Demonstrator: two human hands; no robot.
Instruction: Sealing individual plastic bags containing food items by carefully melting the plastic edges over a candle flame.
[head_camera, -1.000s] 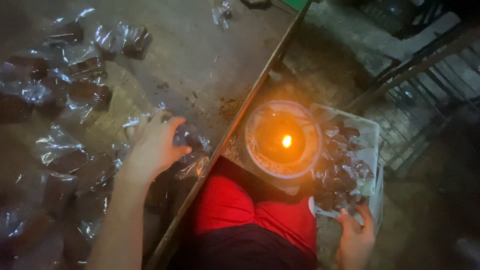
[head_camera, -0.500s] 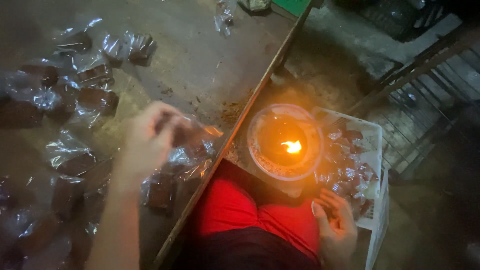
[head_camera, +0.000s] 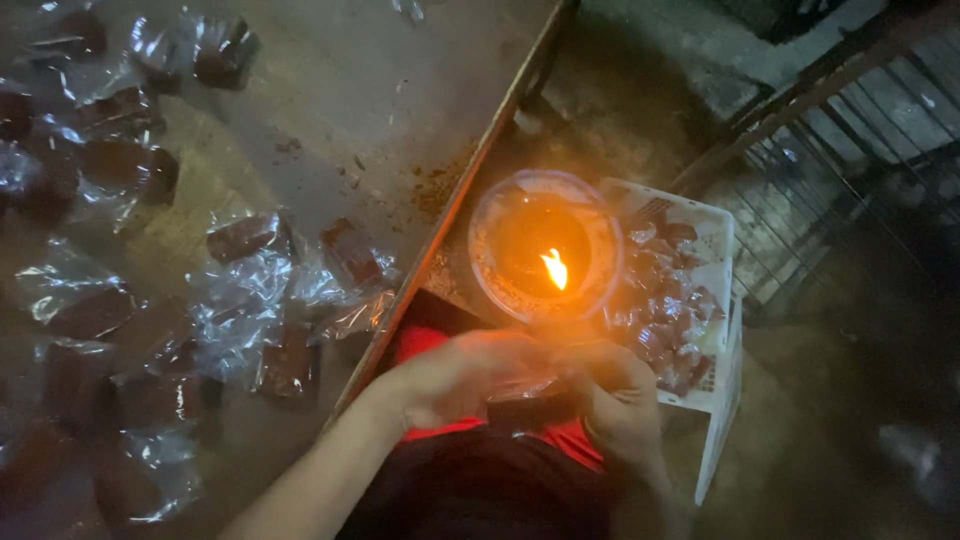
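left hand and right hand: fingers pinching one wrapped brown block beneath the flame; best kept taut, only the wrapper's edge near the heat

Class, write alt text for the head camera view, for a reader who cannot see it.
Seen from above in dim light, a person's left hand and right hand together hold a small dark packet just below a round bowl with a burning flame. A white basket of wrapped brown pieces sits to the right, and more wrapped pieces lie scattered on the table to the left.
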